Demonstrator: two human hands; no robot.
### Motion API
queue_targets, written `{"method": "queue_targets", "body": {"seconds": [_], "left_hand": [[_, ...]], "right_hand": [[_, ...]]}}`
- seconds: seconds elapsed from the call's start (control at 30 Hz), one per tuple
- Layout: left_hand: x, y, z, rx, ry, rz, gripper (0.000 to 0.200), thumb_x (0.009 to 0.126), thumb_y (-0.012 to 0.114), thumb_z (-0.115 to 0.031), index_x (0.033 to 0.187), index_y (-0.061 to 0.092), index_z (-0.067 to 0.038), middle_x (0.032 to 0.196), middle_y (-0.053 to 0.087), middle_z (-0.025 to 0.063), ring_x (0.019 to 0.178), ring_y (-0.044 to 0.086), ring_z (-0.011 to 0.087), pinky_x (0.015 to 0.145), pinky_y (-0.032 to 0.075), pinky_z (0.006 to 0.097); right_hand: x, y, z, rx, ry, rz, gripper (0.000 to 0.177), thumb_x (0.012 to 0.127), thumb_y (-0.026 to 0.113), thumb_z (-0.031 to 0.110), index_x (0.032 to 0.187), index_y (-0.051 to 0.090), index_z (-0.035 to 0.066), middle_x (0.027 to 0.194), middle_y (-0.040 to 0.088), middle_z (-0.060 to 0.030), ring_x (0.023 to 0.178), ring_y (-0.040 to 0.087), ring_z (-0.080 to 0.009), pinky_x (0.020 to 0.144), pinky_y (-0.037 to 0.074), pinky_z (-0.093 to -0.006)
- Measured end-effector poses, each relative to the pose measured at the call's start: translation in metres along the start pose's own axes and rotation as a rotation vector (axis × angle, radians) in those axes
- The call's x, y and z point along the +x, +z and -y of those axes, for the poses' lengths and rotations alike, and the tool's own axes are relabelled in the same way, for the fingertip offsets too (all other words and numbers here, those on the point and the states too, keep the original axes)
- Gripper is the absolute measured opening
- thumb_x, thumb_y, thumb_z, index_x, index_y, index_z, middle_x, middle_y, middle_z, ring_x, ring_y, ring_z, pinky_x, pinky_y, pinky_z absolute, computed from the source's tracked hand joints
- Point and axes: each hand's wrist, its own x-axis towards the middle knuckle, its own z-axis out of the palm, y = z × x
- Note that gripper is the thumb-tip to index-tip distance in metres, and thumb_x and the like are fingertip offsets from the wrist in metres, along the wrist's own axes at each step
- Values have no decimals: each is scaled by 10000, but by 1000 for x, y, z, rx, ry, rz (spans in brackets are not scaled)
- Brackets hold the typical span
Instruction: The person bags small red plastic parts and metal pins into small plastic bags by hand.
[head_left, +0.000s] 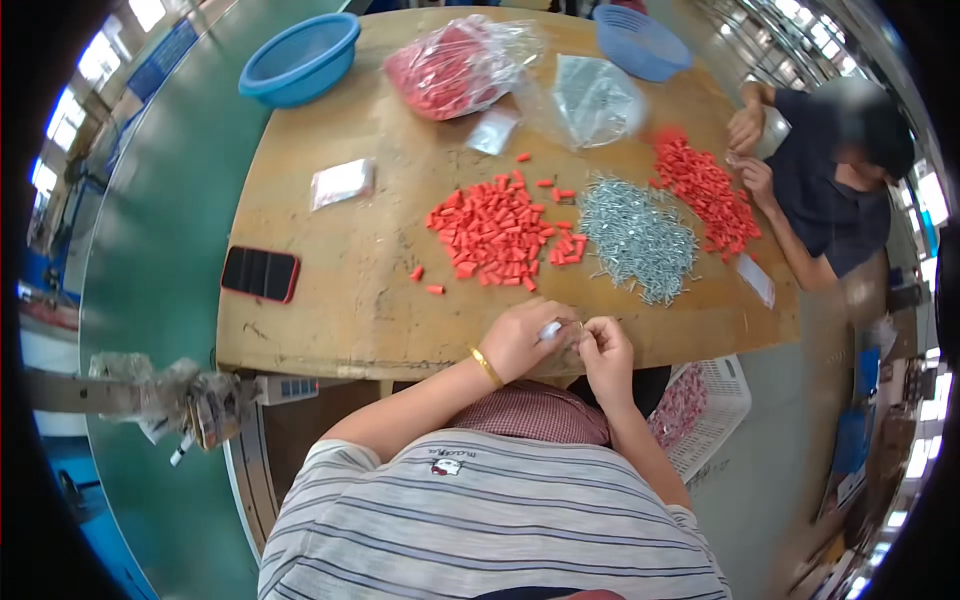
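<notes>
At the table's front edge, my left hand, with a gold bracelet at the wrist, is closed around a small whitish piece, which looks like plastic and is mostly hidden by the fingers. Close beside it, my right hand is pinched, its fingertips meeting those of the left; what they grip is too small to make out. Just beyond both hands lie a heap of red plastic wall plugs and a heap of silvery screws.
Another person works at the right beside a second red heap. A phone and a stack of small bags lie left. Farther back are blue basins and a large bag of red pieces. A white crate stands below.
</notes>
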Motion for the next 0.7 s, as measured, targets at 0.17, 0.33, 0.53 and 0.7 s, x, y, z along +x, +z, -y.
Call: {"method": "queue_targets", "body": {"seconds": [0.17,0.33,0.53,0.7], "left_hand": [[-6,0,3,-220,-258,-1,182,813,709,-107,970,632,-57,860,651,116,784,649,261,723,519,339],[-7,-9,3,-167,-177,64,145,804,666,-62,943,629,-65,854,643,116,788,645,285,732,518,356],[-14,-6,21,-1,-13,98,143,774,649,-58,915,636,-78,841,611,122,838,602,329,744,507,412],[-16,-13,10,-60,13,42,162,765,700,-102,918,657,-75,849,616,118,801,598,314,719,511,396]], "right_hand": [[-2,11,-2,-89,-124,49,40,904,604,15,902,566,25,776,548,10,669,507,-42,588,420,-212],[-2,9,-2,-71,-55,127,25,962,537,20,939,546,25,822,594,-18,712,558,-59,634,452,-203],[-2,19,8,125,96,58,57,969,526,50,933,563,27,827,613,-37,697,573,-84,608,456,-216],[-2,21,1,99,82,17,31,950,544,27,923,560,26,807,593,-15,683,561,-63,588,447,-209]]}}
